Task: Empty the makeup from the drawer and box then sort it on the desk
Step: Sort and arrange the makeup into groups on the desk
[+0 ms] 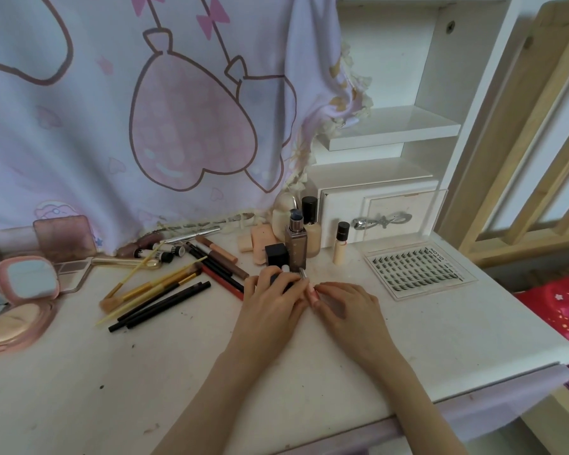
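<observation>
Gripping a dark tube (278, 281), the left hand (273, 295) meets the right hand (344, 305), fingers curled, grasp unclear, on the table (309, 372)

White desk (276, 372), pink compact (27, 280), black pencils (165, 303).

My left hand (271, 292) lies palm down, fingers curled around something small. My right hand (344, 303) lies just beside it, palm down, fingertips (316, 290) touching the left's, both forearms bare.

left hand (273, 292) bare | right hand (345, 302) bare | forearms unsleeved
</observation>
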The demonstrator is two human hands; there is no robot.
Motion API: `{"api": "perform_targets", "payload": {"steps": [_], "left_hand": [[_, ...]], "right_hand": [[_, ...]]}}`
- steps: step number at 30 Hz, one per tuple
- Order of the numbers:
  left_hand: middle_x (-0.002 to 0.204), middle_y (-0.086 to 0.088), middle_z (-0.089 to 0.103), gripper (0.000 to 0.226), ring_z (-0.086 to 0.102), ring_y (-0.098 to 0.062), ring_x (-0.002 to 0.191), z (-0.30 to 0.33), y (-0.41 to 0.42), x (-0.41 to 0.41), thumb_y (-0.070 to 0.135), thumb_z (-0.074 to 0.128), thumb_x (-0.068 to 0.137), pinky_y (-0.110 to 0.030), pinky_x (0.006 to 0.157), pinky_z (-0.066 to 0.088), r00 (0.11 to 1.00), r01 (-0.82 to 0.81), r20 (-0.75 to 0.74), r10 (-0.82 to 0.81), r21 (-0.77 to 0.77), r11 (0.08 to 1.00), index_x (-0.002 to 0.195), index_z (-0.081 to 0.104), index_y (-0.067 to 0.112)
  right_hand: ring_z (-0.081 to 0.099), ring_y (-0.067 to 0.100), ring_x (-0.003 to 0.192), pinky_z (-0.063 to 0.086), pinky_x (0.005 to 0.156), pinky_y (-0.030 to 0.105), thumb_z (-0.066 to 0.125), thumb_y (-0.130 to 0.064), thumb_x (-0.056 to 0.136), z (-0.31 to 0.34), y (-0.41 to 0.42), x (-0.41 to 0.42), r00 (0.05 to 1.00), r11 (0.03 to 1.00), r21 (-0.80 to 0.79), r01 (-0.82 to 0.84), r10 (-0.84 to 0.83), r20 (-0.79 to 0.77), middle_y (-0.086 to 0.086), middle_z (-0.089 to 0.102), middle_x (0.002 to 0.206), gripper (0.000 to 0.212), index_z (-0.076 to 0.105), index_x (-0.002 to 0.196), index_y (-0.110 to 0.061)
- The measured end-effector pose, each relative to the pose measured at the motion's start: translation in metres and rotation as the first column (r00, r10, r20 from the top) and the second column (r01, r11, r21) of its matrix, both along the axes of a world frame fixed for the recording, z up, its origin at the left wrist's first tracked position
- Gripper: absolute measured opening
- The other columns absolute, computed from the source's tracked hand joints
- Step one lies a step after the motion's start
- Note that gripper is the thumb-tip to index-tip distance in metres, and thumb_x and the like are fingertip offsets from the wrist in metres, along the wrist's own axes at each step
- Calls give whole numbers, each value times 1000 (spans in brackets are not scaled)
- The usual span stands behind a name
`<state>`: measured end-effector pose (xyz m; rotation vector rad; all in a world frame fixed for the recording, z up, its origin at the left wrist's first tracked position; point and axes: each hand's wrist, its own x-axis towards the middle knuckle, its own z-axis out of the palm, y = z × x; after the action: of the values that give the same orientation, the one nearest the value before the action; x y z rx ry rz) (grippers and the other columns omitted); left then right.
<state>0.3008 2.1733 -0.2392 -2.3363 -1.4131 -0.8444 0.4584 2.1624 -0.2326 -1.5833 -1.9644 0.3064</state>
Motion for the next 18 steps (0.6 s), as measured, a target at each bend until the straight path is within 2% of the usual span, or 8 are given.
{"api": "perform_targets", "payload": {"steps": [5, 8, 10, 12, 13, 16, 18], "left_hand": [[112, 1, 61, 30, 45, -17, 109, 6, -7, -7, 31, 42, 89, -27, 86, 30, 998, -15, 57, 20, -89, 996, 105, 64, 19], [113, -1, 61, 33, 52, -18, 107, 14, -13, -24, 31, 38, 88, -30, 89, 41, 998, -11, 54, 19, -145, 989, 109, 61, 19], [109, -1, 63, 39, 59, -18, 101, 19, -19, -43, 31, 34, 87, -30, 87, 45, 998, -53, 32, 60, -176, 983, 112, 62, 19], [107, 0, 65, 40, 61, -18, 100, 22, -26, -68, 29, 34, 87, -30, 87, 45, 994, -102, 24, 107, -171, 980, 111, 64, 18], [106, 0, 65, 39, 61, -18, 101, 22, -29, -82, 27, 35, 86, -30, 88, 45, 991, -125, 26, 131, -162, 979, 110, 64, 17], [105, -3, 63, 36, 56, -21, 102, 15, -34, -128, 24, 38, 88, -29, 90, 38, 970, -210, 99, 220, -103, 972, 108, 65, 12], [104, -6, 63, 36, 56, -25, 100, 10, -34, -153, 23, 38, 88, -33, 88, 40, 936, -293, 175, 305, -92, 952, 107, 65, 9]], "right_hand": [[54, 20, 110, 23, 86, 10, 44, -44, 86, 6, -5, -5, 991, 995, 90, 34, -22, -130, 2, 62, 119, 47, 64, 116, -14], [59, 24, 104, 33, 88, 17, 44, -37, 86, 16, -7, -18, 984, 988, 155, 20, 7, -176, 6, 64, 112, 45, 63, 115, -9], [59, 23, 101, 36, 85, 17, 45, -33, 89, 23, -5, -32, 988, 979, 200, -31, 60, -142, 6, 64, 110, 40, 62, 116, -10], [55, 19, 106, 32, 86, 12, 49, -25, 93, 32, -1, -51, 988, 980, 159, -120, 133, -77, 4, 61, 116, 32, 58, 122, -13], [53, 17, 109, 33, 88, 14, 49, -23, 95, 34, 2, -61, 985, 977, 138, -162, 170, -43, 2, 58, 119, 31, 56, 124, -15], [55, 17, 103, 46, 91, 34, 43, -26, 97, 42, 16, -93, 974, 971, 69, -228, 226, 35, -3, 54, 119, 28, 56, 120, -20], [55, 20, 97, 46, 85, 32, 40, -24, 98, 48, 30, -114, 965, 971, 5, -240, 238, 113, 2, 55, 115, 27, 56, 118, -15]]}}
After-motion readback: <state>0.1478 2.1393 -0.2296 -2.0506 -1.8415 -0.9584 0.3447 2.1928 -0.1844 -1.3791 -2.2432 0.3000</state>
